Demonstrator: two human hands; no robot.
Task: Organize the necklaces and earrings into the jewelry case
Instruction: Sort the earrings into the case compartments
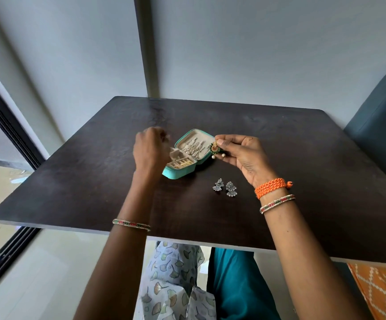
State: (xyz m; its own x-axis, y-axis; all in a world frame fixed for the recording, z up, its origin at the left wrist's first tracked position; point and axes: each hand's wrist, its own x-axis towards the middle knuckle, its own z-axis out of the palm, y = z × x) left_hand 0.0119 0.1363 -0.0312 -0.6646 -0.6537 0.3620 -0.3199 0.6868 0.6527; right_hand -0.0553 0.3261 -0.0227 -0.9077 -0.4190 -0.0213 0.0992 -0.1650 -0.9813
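At table centre, on a dark wood-grain tabletop [302,158], a teal jewelry case [182,170] is seen lying open, lid half toward 1 o'clock, base half toward 7 o'clock.

- Lid half: silver chains [193,147], apparently necklaces, are laid across the pale lining. Judged stowed.
- Base half: small gold-toned pieces [182,163] are seen in the divided compartments; type cannot be told.
- Left hand [150,150]: held over the case's 9 o'clock edge, motion-blurred, fingers curled. Whether anything is gripped cannot be told.
- Right hand [245,155]: raised at the case's 3 o'clock side, a green-and-gold earring [215,147] with pearl drops pinched between thumb and fingertips, just beside the lid rim.
- Silver earring pair [225,187]: left loose on the table at 5 o'clock of the case, near it, touched by neither hand.
- Wrists: a beaded bangle is worn on each; an orange braided thread band [271,187] on the right.

Progress, as judged: well advanced. Necklaces in; one earring in hand still to be placed; silver pair still to be collected; case not yet closed.

No brand, label or legible writing is noted on anything.
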